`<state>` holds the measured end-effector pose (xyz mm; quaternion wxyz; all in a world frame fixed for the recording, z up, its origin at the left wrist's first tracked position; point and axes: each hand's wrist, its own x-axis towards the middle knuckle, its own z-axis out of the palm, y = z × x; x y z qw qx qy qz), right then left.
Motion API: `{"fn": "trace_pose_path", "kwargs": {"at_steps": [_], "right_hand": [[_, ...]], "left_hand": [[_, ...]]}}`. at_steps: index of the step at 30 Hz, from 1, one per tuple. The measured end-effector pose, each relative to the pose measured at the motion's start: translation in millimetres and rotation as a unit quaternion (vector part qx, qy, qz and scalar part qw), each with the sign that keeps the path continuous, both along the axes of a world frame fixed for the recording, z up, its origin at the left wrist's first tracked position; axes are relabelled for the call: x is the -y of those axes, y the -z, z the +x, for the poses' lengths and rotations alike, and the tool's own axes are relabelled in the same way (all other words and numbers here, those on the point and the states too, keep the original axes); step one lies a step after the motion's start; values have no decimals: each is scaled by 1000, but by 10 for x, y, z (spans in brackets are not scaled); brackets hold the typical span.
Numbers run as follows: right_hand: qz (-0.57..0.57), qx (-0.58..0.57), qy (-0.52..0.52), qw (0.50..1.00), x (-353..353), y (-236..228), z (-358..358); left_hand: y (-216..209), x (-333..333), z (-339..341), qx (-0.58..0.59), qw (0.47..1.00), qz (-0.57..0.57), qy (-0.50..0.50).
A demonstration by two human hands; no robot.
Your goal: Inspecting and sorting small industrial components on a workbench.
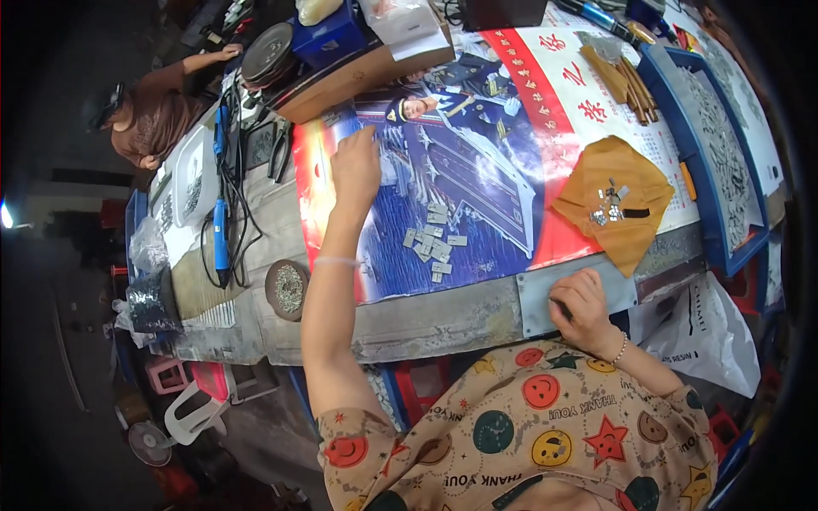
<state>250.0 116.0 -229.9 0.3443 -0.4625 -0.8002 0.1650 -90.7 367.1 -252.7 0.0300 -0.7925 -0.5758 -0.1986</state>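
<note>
My left hand is stretched far over a glossy poster, its fingers bent in; whatever they may hold is hidden. A small grey piece lies just beyond it. Several small flat grey pieces are strewn on the poster's blue part, to the right of my left forearm. Near the table's front edge, my right hand rests curled over a grey plate, and the inside of its fingers cannot be seen. Beyond it, a brown sheet carries small shiny bits and a black strip.
A round dish of tiny bits sits left of my forearm. Farther left are blue pen-like tools with cables, pliers and a white tray. A blue bin stands right, a cardboard box behind. Another person sits far left.
</note>
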Motion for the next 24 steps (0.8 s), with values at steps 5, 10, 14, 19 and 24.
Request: {"fn": "trace_pose_path", "kwargs": {"at_steps": [5,10,14,19,24], "right_hand": [[4,6,4,1000,23,2,-16],[8,10,4,1000,6,39,-12],[12,13,4,1000,-17,16,-18],[11,19,5,1000,-31,16,-28],[13,23,6,1000,-28,24,-34]], "left_hand": [[142,-401,147,-45,997,1,-70],[176,-521,129,-58,991,31,-119],[200,-538,91,-60,990,36,-123],[241,-524,84,-59,987,68,-134],[249,-505,98,-58,984,74,-150]]}}
